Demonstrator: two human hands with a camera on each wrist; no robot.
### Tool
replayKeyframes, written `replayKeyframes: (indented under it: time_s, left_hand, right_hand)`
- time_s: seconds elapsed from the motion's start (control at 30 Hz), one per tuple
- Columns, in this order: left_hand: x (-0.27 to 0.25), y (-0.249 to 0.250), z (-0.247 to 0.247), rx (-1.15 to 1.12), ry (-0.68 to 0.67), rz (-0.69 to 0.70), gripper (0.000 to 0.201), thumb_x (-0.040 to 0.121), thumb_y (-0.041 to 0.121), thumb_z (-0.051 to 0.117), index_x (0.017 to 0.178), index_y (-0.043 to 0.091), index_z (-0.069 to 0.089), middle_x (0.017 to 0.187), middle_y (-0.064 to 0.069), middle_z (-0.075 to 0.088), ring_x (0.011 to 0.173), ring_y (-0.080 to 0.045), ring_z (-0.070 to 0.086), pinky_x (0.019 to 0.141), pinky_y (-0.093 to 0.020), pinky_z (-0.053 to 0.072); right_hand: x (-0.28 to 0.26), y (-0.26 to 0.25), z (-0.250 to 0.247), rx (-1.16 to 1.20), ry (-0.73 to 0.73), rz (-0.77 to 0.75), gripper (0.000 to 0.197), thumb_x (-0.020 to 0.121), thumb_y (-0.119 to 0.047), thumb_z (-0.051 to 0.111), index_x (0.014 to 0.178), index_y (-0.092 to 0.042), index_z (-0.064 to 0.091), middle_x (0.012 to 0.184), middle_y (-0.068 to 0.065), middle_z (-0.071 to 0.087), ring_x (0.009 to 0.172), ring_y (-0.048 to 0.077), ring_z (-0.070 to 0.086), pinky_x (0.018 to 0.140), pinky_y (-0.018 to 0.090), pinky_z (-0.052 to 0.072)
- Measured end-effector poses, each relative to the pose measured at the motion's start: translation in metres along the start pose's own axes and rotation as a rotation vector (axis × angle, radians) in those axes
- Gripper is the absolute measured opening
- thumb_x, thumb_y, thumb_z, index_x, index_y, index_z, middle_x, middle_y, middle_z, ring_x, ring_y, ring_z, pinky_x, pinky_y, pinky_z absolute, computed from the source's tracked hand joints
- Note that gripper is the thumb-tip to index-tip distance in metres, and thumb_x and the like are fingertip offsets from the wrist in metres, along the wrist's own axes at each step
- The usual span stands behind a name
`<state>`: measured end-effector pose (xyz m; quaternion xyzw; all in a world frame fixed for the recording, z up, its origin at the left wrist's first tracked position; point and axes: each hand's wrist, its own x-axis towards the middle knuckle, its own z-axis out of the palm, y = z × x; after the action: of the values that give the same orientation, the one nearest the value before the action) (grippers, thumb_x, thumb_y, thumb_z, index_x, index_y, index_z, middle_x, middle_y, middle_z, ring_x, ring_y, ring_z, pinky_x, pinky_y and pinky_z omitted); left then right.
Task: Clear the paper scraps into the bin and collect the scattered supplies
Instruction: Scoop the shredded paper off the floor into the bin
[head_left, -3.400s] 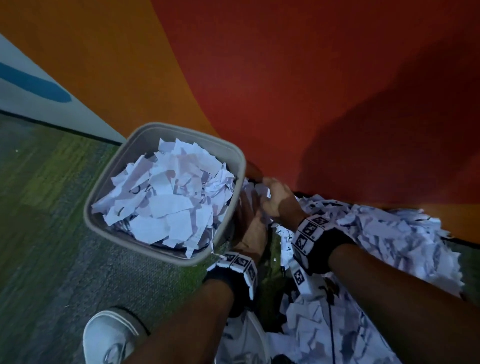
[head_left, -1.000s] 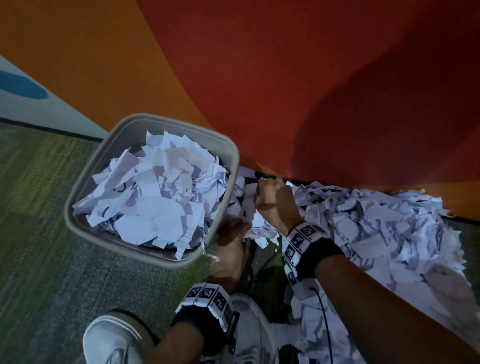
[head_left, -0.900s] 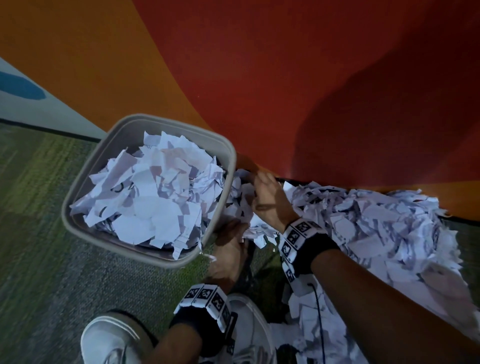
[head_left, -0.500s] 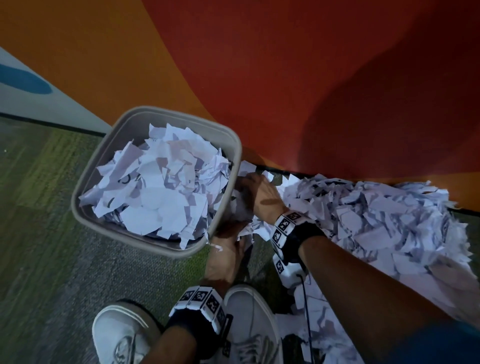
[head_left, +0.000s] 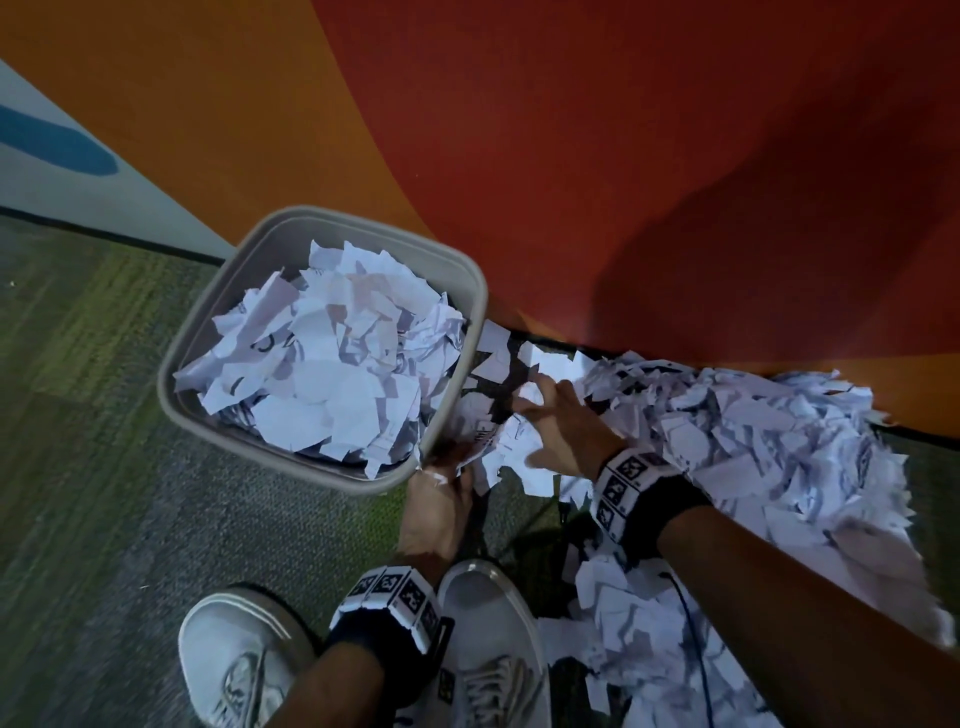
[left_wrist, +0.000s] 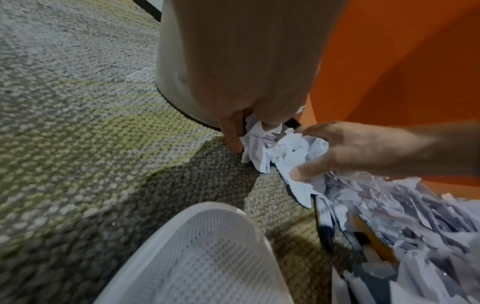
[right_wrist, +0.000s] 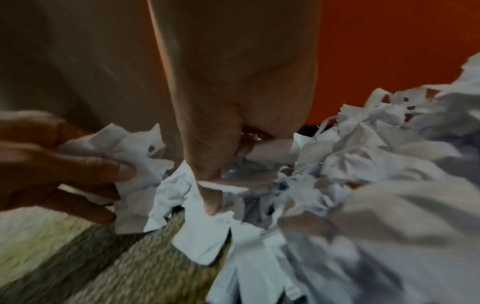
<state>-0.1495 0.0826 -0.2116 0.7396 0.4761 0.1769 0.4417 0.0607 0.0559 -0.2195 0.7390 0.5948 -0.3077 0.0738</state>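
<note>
Grey bin (head_left: 457, 291) heaped with paper scraps (head_left: 332, 364), left hand (head_left: 441, 499) clutching a wad of scraps (left_wrist: 280, 150) by its base, right hand (head_left: 561, 431) spread flat on the floor pile (head_left: 753, 431).

Bin (head_left: 447, 470) left of scrap pile (head_left: 753, 431)

grey bin (head_left: 192, 364) heaped, white scraps (head_left: 753, 441) beside

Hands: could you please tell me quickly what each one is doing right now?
Left hand: fingers curled round a clump of paper scraps beside the bin.
Right hand: fingers spread, pressing on scraps.
</note>
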Motion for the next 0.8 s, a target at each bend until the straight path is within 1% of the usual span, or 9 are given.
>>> replayKeyframes:
  time_s: [0.07,0.13,0.2,0.3,0.37,0.5,0.6,0.7,0.8]
  left_hand:
    - [-0.001,0.001,0.0,-0.009,-0.024,-0.025,0.031,0.091,-0.007,0.053,0.101,0.017,0.071,0.093,0.018,0.067,0.089,0.011,0.06,0.084,-0.01,0.041]
    - [-0.001,-0.001,-0.001,0.003,-0.029,-0.04,0.034,0.093,0.002,0.054,0.121,0.015,0.069,0.119,0.001,0.069,0.108,-0.007,0.061,0.098,-0.019,0.042]
    - [-0.002,-0.002,-0.003,-0.033,-0.055,-0.075,0.035,0.095,0.016,0.055,0.127,0.021,0.066,0.127,0.0,0.066,0.115,-0.012,0.059,0.105,-0.028,0.045]
    - [-0.006,0.003,-0.009,-0.01,-0.08,-0.029,0.029,0.09,0.032,0.063,0.117,0.024,0.07,0.121,-0.001,0.067,0.108,-0.017,0.061,0.103,-0.041,0.048]
    - [-0.01,0.017,-0.014,-0.057,-0.087,0.021,0.025,0.086,0.023,0.066,0.11,0.023,0.071,0.118,-0.004,0.065,0.102,-0.019,0.062,0.1,-0.041,0.049]
    - [-0.026,0.065,-0.035,-0.074,-0.191,0.0,0.025,0.097,0.01,0.058,0.117,0.018,0.07,0.097,0.003,0.069,0.092,-0.017,0.066,0.089,-0.033,0.053]
    - [-0.044,0.104,-0.062,-0.075,-0.224,0.075,0.024,0.099,0.017,0.055,0.119,0.019,0.069,0.093,0.001,0.074,0.087,-0.015,0.07,0.083,-0.037,0.058]
    - [-0.057,0.139,-0.088,-0.061,-0.302,0.112,0.029,0.103,0.029,0.05,0.127,0.029,0.065,0.092,0.007,0.075,0.082,-0.004,0.071,0.077,-0.03,0.06]
    - [-0.069,0.173,-0.115,-0.111,-0.334,0.152,0.028,0.102,0.037,0.051,0.121,0.025,0.068,0.092,0.003,0.075,0.081,-0.009,0.072,0.075,-0.036,0.061]
  right_hand:
    - [-0.008,0.003,0.006,0.036,0.055,-0.005,0.053,0.084,-0.028,0.07,0.13,-0.021,0.044,0.143,0.015,0.025,0.128,0.032,0.03,0.089,0.042,0.05]
    - [-0.017,0.008,0.005,0.202,0.096,0.007,0.04,0.085,-0.022,0.072,0.118,-0.024,0.05,0.135,0.013,0.042,0.108,0.026,0.051,0.082,0.028,0.043]
    - [-0.027,0.012,-0.002,0.394,0.147,0.004,0.037,0.084,-0.017,0.076,0.114,-0.028,0.057,0.123,0.012,0.054,0.092,0.025,0.061,0.076,0.025,0.04]
    - [-0.049,0.011,-0.029,0.568,0.213,0.042,0.026,0.081,-0.014,0.079,0.105,-0.015,0.069,0.11,0.007,0.064,0.1,0.025,0.065,0.074,0.025,0.042]
    - [-0.063,0.009,-0.046,0.624,0.244,0.018,0.021,0.081,-0.022,0.08,0.1,-0.025,0.071,0.109,0.005,0.071,0.102,0.022,0.066,0.078,0.026,0.047]
    - [-0.101,0.007,-0.083,0.634,0.253,-0.005,0.021,0.081,-0.031,0.077,0.097,-0.042,0.067,0.1,0.013,0.073,0.092,0.037,0.067,0.081,0.037,0.054]
    - [-0.136,0.001,-0.112,0.636,0.315,0.005,0.027,0.081,-0.029,0.079,0.104,-0.038,0.069,0.114,0.0,0.063,0.104,0.023,0.062,0.089,0.031,0.048]
    - [-0.161,-0.003,-0.135,0.648,0.392,-0.021,0.028,0.079,-0.034,0.08,0.101,-0.047,0.067,0.116,-0.004,0.058,0.11,0.014,0.056,0.097,0.035,0.044]
    - [-0.182,-0.019,-0.169,0.652,0.462,-0.025,0.026,0.08,-0.035,0.077,0.099,-0.049,0.067,0.121,-0.007,0.061,0.114,0.011,0.055,0.095,0.031,0.042]
